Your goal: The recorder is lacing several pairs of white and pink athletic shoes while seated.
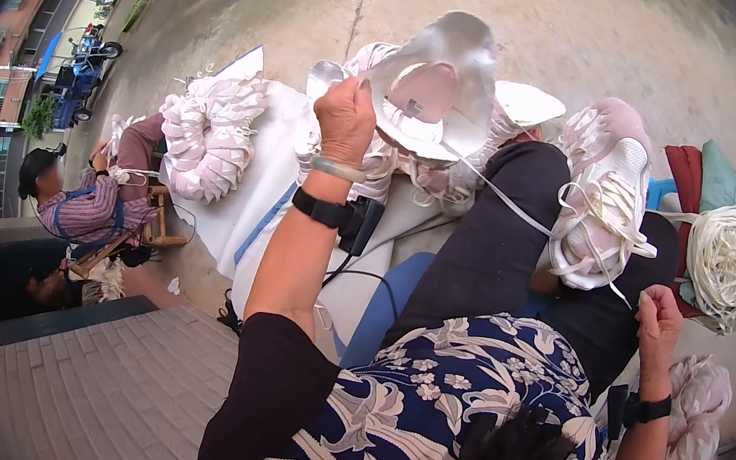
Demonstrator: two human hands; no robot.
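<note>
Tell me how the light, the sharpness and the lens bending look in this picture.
Head view: soft, even daylight with faint shadows; a pale sheen on the grey shoe upper held up by the left hand; the right hand and the white lace look sharp; buildings bend at the left edge; a dark rim frames the circular image.

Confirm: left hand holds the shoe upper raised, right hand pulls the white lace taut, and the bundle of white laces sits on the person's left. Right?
One thing is off: the bundle of white laces sits on the person's right, not left, as the head view shows. The rest holds: the left hand holds the shoe upper raised, and the right hand pulls the white lace taut.
</note>
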